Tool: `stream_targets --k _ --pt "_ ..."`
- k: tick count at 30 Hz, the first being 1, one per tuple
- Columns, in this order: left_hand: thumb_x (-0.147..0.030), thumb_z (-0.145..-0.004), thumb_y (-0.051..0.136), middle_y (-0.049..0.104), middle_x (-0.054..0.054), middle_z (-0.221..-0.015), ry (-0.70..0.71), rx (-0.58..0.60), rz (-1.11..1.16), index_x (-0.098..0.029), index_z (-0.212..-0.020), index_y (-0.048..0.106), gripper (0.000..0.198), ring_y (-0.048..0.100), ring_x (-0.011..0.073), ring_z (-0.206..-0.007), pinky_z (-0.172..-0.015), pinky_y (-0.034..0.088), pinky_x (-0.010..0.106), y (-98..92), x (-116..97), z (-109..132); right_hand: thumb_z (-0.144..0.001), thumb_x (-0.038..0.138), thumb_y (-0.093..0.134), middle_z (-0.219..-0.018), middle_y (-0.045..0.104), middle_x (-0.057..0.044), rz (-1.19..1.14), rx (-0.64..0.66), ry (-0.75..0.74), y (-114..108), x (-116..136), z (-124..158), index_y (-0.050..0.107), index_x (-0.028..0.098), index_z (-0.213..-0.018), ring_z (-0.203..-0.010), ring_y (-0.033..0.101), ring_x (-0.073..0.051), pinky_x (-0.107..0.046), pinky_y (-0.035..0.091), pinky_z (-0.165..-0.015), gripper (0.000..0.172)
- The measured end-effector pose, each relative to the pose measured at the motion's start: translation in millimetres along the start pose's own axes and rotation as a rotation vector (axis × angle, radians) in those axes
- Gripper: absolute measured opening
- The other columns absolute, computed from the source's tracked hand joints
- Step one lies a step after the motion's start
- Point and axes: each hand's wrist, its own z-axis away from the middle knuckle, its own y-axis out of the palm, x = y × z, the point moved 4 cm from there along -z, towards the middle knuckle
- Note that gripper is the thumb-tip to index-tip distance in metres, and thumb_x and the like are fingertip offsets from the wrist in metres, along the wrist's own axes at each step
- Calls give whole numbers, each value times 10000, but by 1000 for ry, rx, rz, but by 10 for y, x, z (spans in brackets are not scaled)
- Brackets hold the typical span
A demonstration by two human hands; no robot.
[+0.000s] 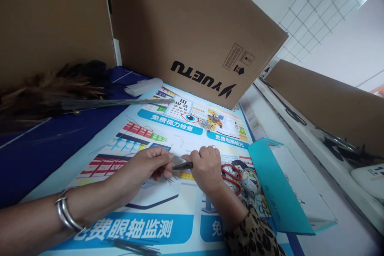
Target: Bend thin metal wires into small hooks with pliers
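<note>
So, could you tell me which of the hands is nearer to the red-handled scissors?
Right. The right hand, gripping a dark tool, sits just beside the red-handled scissors; the left hand is farther off, beyond the right hand.

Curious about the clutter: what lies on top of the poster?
Right hand holding a dark tool, left hand at its tip, red scissors. The cardboard box hides the far edge.
</note>
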Motion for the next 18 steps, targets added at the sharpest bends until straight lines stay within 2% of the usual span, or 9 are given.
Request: stream_targets --k 11,18 --pt "-552 -710 728 684 13 -615 35 27 -31 -222 -676 598 356 523 168 -620 -621 370 296 13 -46 -1 -1111 444 510 -656 570 -33 -38 2 2 9 22 45 576 223 -717 -681 478 -216 -366 280 -700 457" --pt "-590 -728 715 687 14 -603 79 -1 -71 -226 -681 598 385 526 162 -594 -605 370 295 1 -73 -5 -1090 369 564 -662 623 -36 -49 96 0 46 44 93 584 216 -741 -647 541 -214 -354 300 -676 382"
